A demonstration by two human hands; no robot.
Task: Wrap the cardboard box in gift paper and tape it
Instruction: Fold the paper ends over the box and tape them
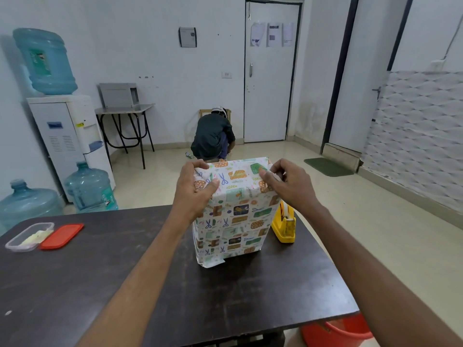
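Observation:
The box (231,221) stands upright on the dark table (125,284), covered in white gift paper printed with scissors and presents. My left hand (195,186) grips its top left corner, thumb on the top face and fingers round the side. My right hand (288,184) pinches the paper at the top right corner between thumb and fingers. A loose paper flap sticks out at the box's bottom front edge. A yellow tape dispenser (284,225) sits right of the box, touching or nearly touching it.
A clear plastic container (27,237) and its red lid (61,236) lie at the table's left. A red bucket (335,331) stands under the table's right edge. Beyond are water bottles, a dispenser (67,136), and a crouching person (213,139) on the floor.

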